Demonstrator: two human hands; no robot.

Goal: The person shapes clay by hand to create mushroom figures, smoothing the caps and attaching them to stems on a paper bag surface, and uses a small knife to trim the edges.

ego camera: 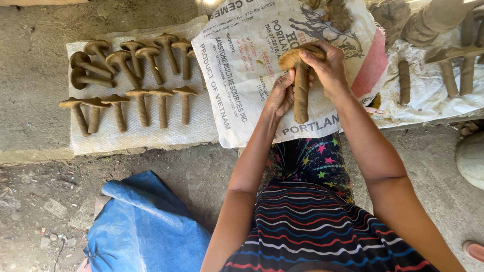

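Holding a soft clay peg (pixel 301 95) upright over the printed sack (pixel 242 75), the person risks most at the joint between cap and stem. By my judgement, the left hand (pixel 279 94), its fingers closed around the upper stem, could bend or pinch the stem thin if it squeezes harder. The right hand (pixel 328 64), its fingers curled down over the cap, could press the cap lopsided or twist it off. The long lower stem hangs unsupported, so it may sag or snap under its own weight. Farther left, the finished pegs (pixel 141 100) lie close together on the white mat (pixel 151 136), some touching. Another peg set down carelessly there could dent a neighbour or stick to it. Two at the mat's left end already look curled over at the cap, which suggests that the clay slumps easily. To the right, the plain rolls (pixel 404 80) lie in open sunlight and could dry and crack. Counting from the left: one mat carrying about fifteen pegs, six in the near row and roughly nine in the far group, though overlaps make that group uncertain. There is one blue tarp (pixel 146 226) on the ground and one sack. One peg is in hand, above the middle of the sack. One clay lump (pixel 337 15) sits at the sack's far edge. At least four rolls show on the right, some cut off by the edge.
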